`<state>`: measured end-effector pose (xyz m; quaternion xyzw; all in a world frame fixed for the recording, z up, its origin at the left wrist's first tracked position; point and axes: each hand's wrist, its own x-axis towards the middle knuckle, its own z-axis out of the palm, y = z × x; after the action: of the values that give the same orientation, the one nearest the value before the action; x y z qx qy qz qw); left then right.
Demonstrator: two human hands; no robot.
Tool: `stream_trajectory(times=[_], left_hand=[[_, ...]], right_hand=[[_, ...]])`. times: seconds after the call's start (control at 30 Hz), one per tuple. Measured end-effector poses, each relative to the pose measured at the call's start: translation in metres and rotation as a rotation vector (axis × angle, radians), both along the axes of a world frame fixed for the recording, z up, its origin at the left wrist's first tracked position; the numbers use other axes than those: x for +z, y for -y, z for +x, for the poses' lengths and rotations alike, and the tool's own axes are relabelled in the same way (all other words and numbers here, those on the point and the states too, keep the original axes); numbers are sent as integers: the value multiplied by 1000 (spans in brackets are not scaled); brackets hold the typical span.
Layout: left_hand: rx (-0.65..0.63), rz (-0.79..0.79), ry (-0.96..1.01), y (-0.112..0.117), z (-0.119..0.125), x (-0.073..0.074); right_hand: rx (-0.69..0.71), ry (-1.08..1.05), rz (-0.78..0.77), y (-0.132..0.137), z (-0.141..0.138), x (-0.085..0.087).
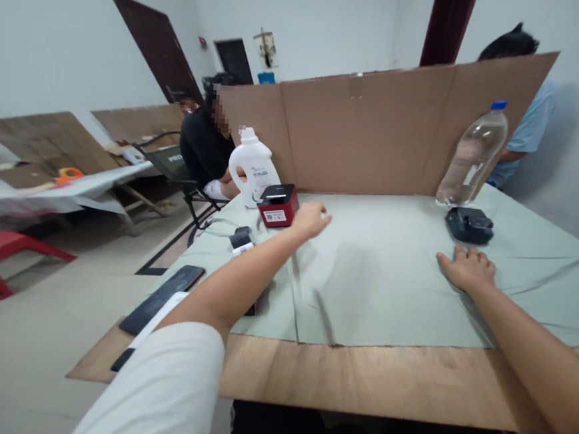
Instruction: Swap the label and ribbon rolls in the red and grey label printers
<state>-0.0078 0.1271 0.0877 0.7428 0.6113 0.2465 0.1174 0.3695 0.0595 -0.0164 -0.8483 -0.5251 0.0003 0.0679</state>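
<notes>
My left hand (pixel 312 220) is stretched out over the pale green table covering, beside the right side of a red box with a black top (pixel 278 206). Its fingers are loosely bent and slightly apart, with nothing visible in them; whether it touches the box I cannot tell. Behind that box stands a white handled jug (pixel 256 167). Palm down on the table lies my right hand (pixel 468 268), fingers spread. Just beyond its fingertips is a dark, glossy plastic object (pixel 470 226). A clear bottle with a blue cap (pixel 473 154) stands behind it.
A cardboard panel (pixel 371 133) stands along the table's far side. At left lie a dark phone (pixel 163 299) and a small black object (pixel 241 235), partly near my forearm. One person (pixel 206 137) sits beyond the table; another (pixel 532 122) is behind the panel. A red stool (pixel 6 251) stands left.
</notes>
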Motion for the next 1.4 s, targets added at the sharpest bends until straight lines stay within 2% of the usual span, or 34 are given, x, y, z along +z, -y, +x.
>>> stream_trajectory(times=[0.07,0.13,0.23,0.3,0.4,0.47,0.53,0.6,0.73,0.8,0.87,1.0,1.13,1.23,1.3,1.4], left_hand=[[207,163,-151,-33,-33,19],[380,82,-205,-58,-63,28],[506,-135,-154,-78,-91,22],[531,-186,-118,-83,-95,9],[588,-110,-123,-83,-88,-8],[653,-39,-123,-81,-76,-12],[680,8,-122,-77,-61,-6],[634,19,-135,-70,-41,6],[406,-25,-193,-37,13,32],[302,-48,-222,-13,41,37],[225,-60,-235,14,63,35],[147,-13,-191,67,83,14],[144,65,-118,102,77,-13],[133,112,-42,109,62,-27],[113,156,105,104,49,-37],[87,186,483,88,29,-56]], right_hand=[[-1,13,1,-1,0,-1],[-3,25,-3,-1,1,-2],[-8,34,-4,-1,0,-3],[-12,38,-6,-1,0,-2],[-17,30,-11,-1,-1,-2],[-16,20,-6,-1,-2,-2],[-13,12,12,-1,-2,-3],[-9,6,32,-1,-1,-3],[-6,-12,40,0,-1,-2],[0,-23,40,2,-2,0],[4,-37,39,4,-3,2],[7,-63,32,6,-4,4],[1,-140,46,7,-3,7],[-46,-290,78,7,-15,14],[-37,-363,95,7,-36,18],[144,-456,112,12,-81,19]])
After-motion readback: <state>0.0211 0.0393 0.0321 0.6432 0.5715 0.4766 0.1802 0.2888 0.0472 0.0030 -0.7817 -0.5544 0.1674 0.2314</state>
